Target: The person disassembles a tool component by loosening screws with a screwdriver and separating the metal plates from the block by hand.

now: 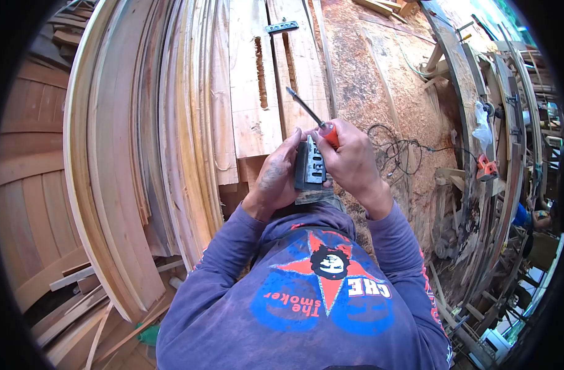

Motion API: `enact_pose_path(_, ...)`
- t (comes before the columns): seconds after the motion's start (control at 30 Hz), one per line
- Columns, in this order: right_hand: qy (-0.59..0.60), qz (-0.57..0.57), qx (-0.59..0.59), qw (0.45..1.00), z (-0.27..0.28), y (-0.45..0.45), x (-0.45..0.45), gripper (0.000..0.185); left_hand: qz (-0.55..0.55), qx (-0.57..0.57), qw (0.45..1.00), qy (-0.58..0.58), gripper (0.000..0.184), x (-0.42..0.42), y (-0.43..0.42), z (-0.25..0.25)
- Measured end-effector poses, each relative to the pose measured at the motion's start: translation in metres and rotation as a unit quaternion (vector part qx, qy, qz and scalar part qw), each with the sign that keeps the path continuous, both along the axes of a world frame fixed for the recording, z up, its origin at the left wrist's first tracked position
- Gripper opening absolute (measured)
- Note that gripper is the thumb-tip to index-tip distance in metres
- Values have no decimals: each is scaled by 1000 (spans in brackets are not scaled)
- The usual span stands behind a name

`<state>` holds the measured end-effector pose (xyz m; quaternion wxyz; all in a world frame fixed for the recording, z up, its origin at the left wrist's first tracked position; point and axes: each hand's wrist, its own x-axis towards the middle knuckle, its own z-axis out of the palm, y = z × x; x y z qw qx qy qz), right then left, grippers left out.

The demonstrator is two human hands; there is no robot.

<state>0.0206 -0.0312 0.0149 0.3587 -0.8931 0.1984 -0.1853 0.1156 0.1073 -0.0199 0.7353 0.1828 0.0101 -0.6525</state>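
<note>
My left hand [275, 178] is closed around the side of a dark block with a slotted silver metal plate [315, 161] on its face, close to my belly. A screwdriver [306, 108] with an orange-red handle is gripped in my right hand [354, 161], its shaft pointing up and left over the boards. The fingers of that hand also press against the upper right of the slotted plate. Part of the block is hidden by my hands. Further off, a similar slotted metal plate [282, 27] lies across two pale boards [251, 132].
The pale boards have long narrow slots cut in them. Long planks [118, 154] stand stacked on the left. Sawdust [362, 74] covers the surface on the right, where a black cord [400, 148] lies coiled. An orange plug or socket [487, 168] is at the far right.
</note>
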Motion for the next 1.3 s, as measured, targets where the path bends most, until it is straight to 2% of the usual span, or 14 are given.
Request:
enact_pose_path(0.2,6,15,-62,998,2,8,-1,10,37,82,996,16,44,-6,-2,-15)
enact_pose_path(0.4,15,4,-80,997,2,11,-3,10,52,102,993,-1,42,-9,-6,-10)
enact_pose_path(0.53,-9,19,-84,996,2,10,-5,10,56,89,994,-33,45,-9,-7,-10)
enact_pose_path(0.6,-14,16,-82,996,2,11,-6,9,45,29,998,-12,47,-8,-7,-20)
enact_pose_path(0.77,-31,10,-58,998,3,11,-10,10,45,46,998,-1,51,-9,-9,-3)
enact_pose_path(0.83,-61,-22,76,995,9,13,-12,11,56,60,997,-2,55,-10,-8,-2)
enact_pose_path(0.87,-62,-22,76,995,6,13,-16,11,39,25,999,-2,57,-8,-7,-9)
enact_pose_path(0.93,-134,-110,219,960,-3,11,-24,11,24,-11,1000,-4,59,-7,-7,-11)
enact_pose_path(0.97,-136,-107,218,961,0,8,-30,11,36,2,999,-9,59,-7,-5,-9)
enact_pose_path(1.03,-83,-123,302,942,16,6,-44,12,47,14,999,-14,59,-9,-4,-4)
enact_pose_path(1.1,-91,-113,337,930,27,18,-49,12,77,41,995,-44,56,-12,-5,1)
enact_pose_path(1.17,-96,-128,406,900,27,31,-56,13,86,29,996,-21,55,-18,-7,-1)
enact_pose_path(1.3,-102,-140,440,881,24,35,-58,14,94,-13,995,21,51,-17,-7,-10)
